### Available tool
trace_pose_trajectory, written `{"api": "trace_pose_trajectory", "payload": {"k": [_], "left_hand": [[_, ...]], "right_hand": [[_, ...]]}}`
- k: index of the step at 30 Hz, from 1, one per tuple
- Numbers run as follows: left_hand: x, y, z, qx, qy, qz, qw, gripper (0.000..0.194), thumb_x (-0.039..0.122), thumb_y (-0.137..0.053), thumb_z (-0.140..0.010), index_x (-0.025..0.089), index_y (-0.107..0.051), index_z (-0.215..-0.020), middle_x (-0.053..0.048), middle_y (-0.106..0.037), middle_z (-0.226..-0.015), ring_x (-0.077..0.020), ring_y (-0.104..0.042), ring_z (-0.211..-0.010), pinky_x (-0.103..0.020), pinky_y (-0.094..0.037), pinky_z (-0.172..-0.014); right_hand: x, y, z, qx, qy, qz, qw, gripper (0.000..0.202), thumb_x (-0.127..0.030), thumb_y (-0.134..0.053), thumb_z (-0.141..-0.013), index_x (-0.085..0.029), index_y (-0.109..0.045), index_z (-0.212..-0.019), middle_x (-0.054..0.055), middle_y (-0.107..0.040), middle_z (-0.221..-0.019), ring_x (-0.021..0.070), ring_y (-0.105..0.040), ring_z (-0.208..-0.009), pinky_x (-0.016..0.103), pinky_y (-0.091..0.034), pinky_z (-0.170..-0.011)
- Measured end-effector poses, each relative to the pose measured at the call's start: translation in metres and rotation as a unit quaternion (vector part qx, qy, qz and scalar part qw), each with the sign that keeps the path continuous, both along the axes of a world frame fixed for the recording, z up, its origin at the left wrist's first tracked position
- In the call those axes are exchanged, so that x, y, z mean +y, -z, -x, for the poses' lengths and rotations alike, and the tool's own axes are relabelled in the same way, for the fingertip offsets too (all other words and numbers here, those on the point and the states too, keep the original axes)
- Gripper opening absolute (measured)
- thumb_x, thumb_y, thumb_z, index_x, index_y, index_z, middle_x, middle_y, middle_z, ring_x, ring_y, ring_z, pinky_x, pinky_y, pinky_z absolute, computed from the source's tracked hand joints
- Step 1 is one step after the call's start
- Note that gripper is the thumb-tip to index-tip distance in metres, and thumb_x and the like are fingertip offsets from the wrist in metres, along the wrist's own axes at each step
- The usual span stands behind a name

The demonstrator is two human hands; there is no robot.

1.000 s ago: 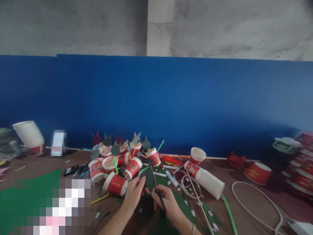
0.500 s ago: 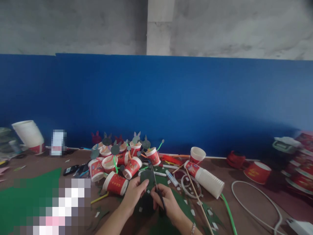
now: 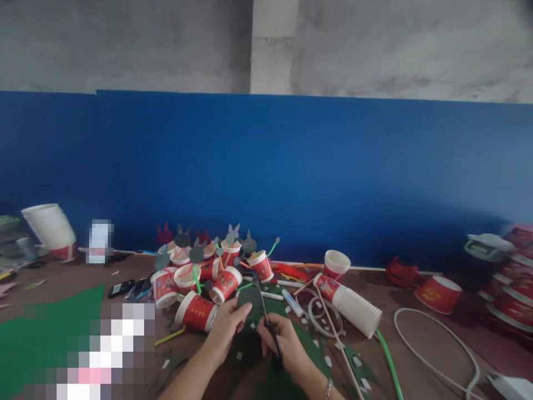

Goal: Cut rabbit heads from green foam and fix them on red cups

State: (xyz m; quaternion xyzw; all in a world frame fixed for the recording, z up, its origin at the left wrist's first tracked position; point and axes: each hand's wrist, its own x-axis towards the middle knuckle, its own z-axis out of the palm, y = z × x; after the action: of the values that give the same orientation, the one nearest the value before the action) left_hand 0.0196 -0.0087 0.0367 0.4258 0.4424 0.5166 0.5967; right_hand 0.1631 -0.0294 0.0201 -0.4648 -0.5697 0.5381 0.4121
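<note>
Between thumb and fingers, my left hand (image 3: 228, 325) pinches a dark green piece of paper (image 3: 246, 299). My right hand (image 3: 285, 340) is closed around the handles of black-handled scissors (image 3: 264, 304), whose blades point away from me along the paper's right side. Whether the blades touch the paper is hard to tell. Beneath both hands lie dark green paper sheets strewn with small white scraps (image 3: 239, 355). Just left of my left hand, a red paper cup (image 3: 195, 312) rests on its side.
Several red cups with paper rabbit heads (image 3: 197, 253) crowd beyond my hands. To the right are a stack of paper cups (image 3: 353, 308), a wooden stick (image 3: 339, 339), tape rings (image 3: 327, 318) and a white cable (image 3: 441, 314). Green paper (image 3: 54, 328) lies at left.
The scissors' blades have swung slightly left at their tips. My left hand and the paper have shifted a little to the left.
</note>
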Motion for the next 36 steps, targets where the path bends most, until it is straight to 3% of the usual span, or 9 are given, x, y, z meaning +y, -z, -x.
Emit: {"api": "trace_pose_trajectory", "payload": {"k": [5,14,30,36], "left_hand": [[-0.004,0.004,-0.006,-0.084,0.001,0.034,0.996,0.042,0.045,-0.077,-0.055,0.017,-0.045,-0.054,0.008,-0.039,-0.046,-0.0059,-0.033,-0.045,-0.02,-0.025,-0.046],[-0.005,0.007,-0.007,0.006,-0.008,0.003,1.0,0.044,0.053,-0.073,-0.058,0.016,-0.05,-0.053,0.007,-0.038,-0.044,-0.0062,-0.03,-0.044,-0.021,-0.021,-0.044],[-0.001,0.009,-0.002,-0.029,-0.001,0.006,1.0,0.041,0.045,-0.076,-0.059,0.016,-0.048,-0.055,0.009,-0.035,-0.043,-0.0046,-0.027,-0.042,-0.02,-0.018,-0.044],[-0.011,0.003,-0.013,-0.095,0.06,0.028,0.993,0.037,0.045,-0.076,-0.061,0.014,-0.057,-0.067,0.004,-0.051,-0.054,-0.009,-0.044,-0.047,-0.022,-0.032,-0.048]], "right_hand": [[-0.001,-0.003,0.001,0.008,0.007,0.003,1.0,0.044,-0.06,-0.06,-0.07,-0.017,-0.05,-0.069,-0.006,-0.048,-0.038,0.0073,-0.039,-0.035,0.018,-0.029,-0.04],[-0.004,-0.004,0.001,0.047,-0.003,0.016,0.999,0.047,-0.062,-0.064,-0.066,-0.017,-0.052,-0.074,-0.004,-0.054,-0.046,0.0096,-0.047,-0.041,0.02,-0.035,-0.043],[-0.003,-0.005,0.002,0.016,0.005,-0.007,1.0,0.04,-0.056,-0.061,-0.07,-0.017,-0.051,-0.067,-0.006,-0.047,-0.039,0.0071,-0.04,-0.037,0.018,-0.028,-0.039],[-0.002,-0.001,0.002,0.036,0.001,0.004,0.999,0.045,-0.059,-0.063,-0.068,-0.016,-0.052,-0.071,-0.007,-0.048,-0.04,0.0064,-0.039,-0.035,0.018,-0.03,-0.038]]}}
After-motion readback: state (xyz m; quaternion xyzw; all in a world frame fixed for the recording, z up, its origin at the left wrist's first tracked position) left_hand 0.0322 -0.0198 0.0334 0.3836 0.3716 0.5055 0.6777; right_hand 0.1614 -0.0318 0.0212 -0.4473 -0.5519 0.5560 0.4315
